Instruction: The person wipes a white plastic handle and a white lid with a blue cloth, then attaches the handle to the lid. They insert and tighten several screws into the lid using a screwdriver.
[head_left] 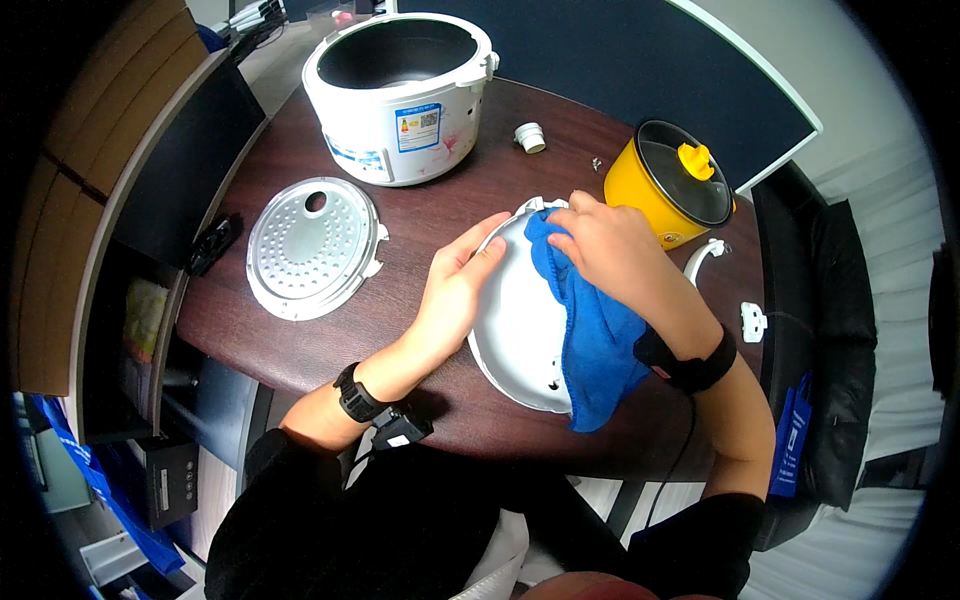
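Far left, one rice cooker (365, 115), left hand (455, 282) gripping one lid shell (520, 320), right hand (608, 245) clutching one blue cloth (602, 345)

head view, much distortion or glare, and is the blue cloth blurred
Head view: the dark brown wood-look table looks bowed, picture corners go black; head view: faint sheen on that table; head view: the blue fabric cloth looks fairly sharp.

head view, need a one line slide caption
Left hand holds a white cover while the right hand holds a blue cloth against it.
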